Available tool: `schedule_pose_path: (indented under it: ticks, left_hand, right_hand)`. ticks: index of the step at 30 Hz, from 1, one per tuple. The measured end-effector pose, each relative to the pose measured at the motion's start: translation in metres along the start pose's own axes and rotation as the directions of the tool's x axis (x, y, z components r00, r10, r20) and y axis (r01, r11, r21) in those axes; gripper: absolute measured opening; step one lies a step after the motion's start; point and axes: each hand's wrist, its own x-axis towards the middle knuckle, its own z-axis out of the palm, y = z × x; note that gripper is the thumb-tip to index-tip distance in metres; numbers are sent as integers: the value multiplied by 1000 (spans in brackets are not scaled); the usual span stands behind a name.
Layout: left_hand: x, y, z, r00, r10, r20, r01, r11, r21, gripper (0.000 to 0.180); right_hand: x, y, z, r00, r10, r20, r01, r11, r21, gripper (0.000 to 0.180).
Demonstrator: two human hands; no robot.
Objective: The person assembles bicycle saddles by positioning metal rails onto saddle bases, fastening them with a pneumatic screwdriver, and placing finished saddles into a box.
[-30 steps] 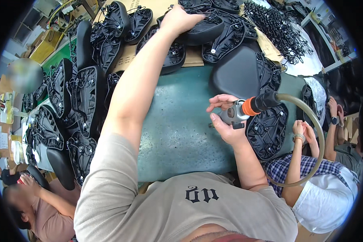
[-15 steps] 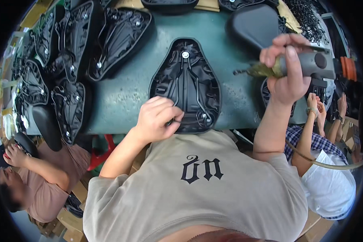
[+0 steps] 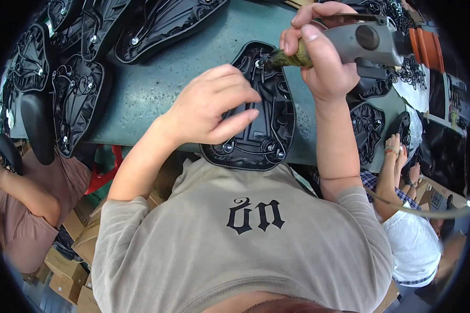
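We are working at a scuffed green table [image 3: 151, 94], a co-worker [image 3: 31, 201] and cartons [image 3: 65, 268] on our left. A black seat [image 3: 263, 122] is lying underside-up on it, presumably for access. A grey power tool [image 3: 357, 43] is filling our closed right hand [image 3: 326, 65]; our left hand [image 3: 216, 104] is hovering half-curled, any contents hidden, seemingly clear of the tool, which is pointing at a bolt [image 3: 259, 63]

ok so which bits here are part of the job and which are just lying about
In use: power tool in the right grip; upturned black seat under the left grip

Apparently just lying about: other seats at left; cardboard boxes at lower left; red frame
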Motion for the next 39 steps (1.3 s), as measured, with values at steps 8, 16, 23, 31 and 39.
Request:
schedule_pose_path:
  ticks: [8,16,23,31,39]
  left_hand:
    - [3,-23,16,990,70,120,-63,996,-62,36]
    - [7,-26,8,983,39,181,-32,999,-44,51]
    - [25,-32,18,884,226,409,-269,962,50,57]
    - [19,-28,34,930,191,315,-201,980,0,34]
    - [-10,-16,3,993,-97,-67,117,898,425,32]
  right_hand:
    - [29,18,-4,994,86,70,-88,996,31,33]
    - [56,63,-24,935,-187,303,34,895,445,13]
    - [35,10,-8,983,110,147,-115,993,29,14]
    - [20,-11,6,992,5,127,1,999,-47,41]
    - [-19,-78,-75,847,-213,487,120,969,216,51]
